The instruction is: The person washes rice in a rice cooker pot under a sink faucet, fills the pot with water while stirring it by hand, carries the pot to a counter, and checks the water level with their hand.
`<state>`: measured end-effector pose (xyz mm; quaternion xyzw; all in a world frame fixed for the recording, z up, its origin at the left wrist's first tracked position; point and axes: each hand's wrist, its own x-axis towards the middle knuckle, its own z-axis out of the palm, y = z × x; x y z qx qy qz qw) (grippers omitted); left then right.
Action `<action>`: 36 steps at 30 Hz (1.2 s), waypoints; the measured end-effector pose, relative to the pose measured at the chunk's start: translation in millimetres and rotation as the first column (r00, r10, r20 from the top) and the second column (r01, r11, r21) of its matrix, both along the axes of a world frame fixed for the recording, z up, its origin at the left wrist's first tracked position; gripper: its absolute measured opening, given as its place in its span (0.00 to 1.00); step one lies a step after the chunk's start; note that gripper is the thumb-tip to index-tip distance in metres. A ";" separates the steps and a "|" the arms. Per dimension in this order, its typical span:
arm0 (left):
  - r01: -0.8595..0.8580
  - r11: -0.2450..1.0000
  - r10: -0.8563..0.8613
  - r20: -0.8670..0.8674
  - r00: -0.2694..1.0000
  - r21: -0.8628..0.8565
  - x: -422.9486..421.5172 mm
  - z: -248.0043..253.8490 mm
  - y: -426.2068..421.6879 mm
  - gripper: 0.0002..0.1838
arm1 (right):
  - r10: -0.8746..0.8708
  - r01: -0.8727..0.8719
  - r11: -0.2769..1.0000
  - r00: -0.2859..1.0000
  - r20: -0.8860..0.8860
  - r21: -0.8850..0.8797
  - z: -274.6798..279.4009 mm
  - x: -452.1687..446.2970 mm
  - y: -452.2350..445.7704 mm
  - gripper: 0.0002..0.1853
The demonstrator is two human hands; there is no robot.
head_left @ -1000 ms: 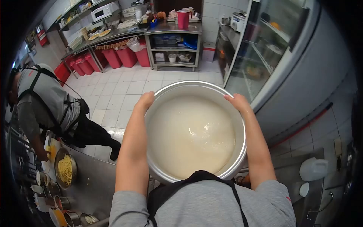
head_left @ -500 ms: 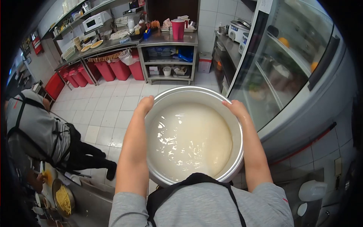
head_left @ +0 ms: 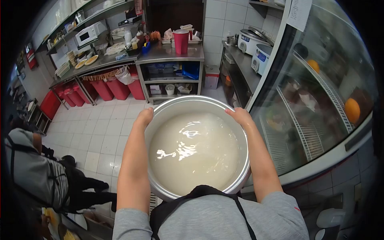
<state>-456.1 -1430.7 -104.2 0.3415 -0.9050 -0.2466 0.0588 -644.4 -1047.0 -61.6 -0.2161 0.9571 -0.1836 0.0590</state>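
A large round metal pot (head_left: pixel 243 170) is held in front of my body, its near rim by my black apron. Cloudy whitish liquid (head_left: pixel 200 148) fills much of it, with bright reflections on the surface. My left hand (head_left: pixel 145 117) is closed on the upper left of the rim. On the upper right, my right hand (head_left: pixel 240 116) grips the rim with the thumb over the edge. The fingers of both hands are mostly hidden behind the pot's outer wall.
A glass-door fridge (head_left: pixel 304 108) stands close on my right. Ahead is a steel table (head_left: pixel 168 58) with a red pitcher (head_left: pixel 181 41). Red bins (head_left: pixel 102 90) line the back left. Another person (head_left: pixel 40 172) bends at the lower left. Rice cookers (head_left: pixel 252 42) sit on the right counter.
My view has shifted forward, so the table and fridge look nearer. The liquid's surface and reflections have moved. Both hands keep their hold on the pot, and the other person appears lower left.
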 end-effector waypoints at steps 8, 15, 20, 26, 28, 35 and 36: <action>0.187 0.982 -0.186 0.039 0.982 -0.031 -127.5 -0.4 -20.8 0.30 | -0.113 0.114 0.994 0.990 0.086 -0.001 -11.1 -72.2 4.0 0.41; 0.286 0.951 -0.283 0.040 0.958 -0.115 -233.9 -16.6 -56.9 0.29 | -0.149 0.148 0.989 0.988 0.031 0.010 -1.7 -159.6 -20.7 0.37; 0.265 0.958 -0.265 0.020 0.964 -0.113 -279.2 -24.7 -91.4 0.30 | -0.130 0.129 0.991 0.990 0.049 0.037 7.6 -214.7 -55.8 0.36; 0.230 0.970 -0.229 0.022 0.973 -0.075 -344.0 -29.9 -135.1 0.29 | -0.129 0.126 0.991 0.990 0.059 0.041 -7.5 -285.4 -103.9 0.37; 0.252 0.964 -0.251 0.019 0.968 -0.084 -373.0 -28.5 -151.4 0.28 | -0.143 0.141 0.989 0.988 0.053 0.040 -5.4 -308.8 -117.5 0.37; 0.321 0.945 -0.316 0.079 0.946 -0.065 -474.8 -6.0 -172.4 0.27 | -0.245 0.246 0.969 0.966 0.076 0.003 -9.5 -374.3 -139.6 0.37; 0.335 0.939 -0.330 0.070 0.941 -0.081 -489.3 -7.8 -173.2 0.27 | -0.250 0.250 0.968 0.966 0.064 0.003 -14.0 -386.5 -139.2 0.37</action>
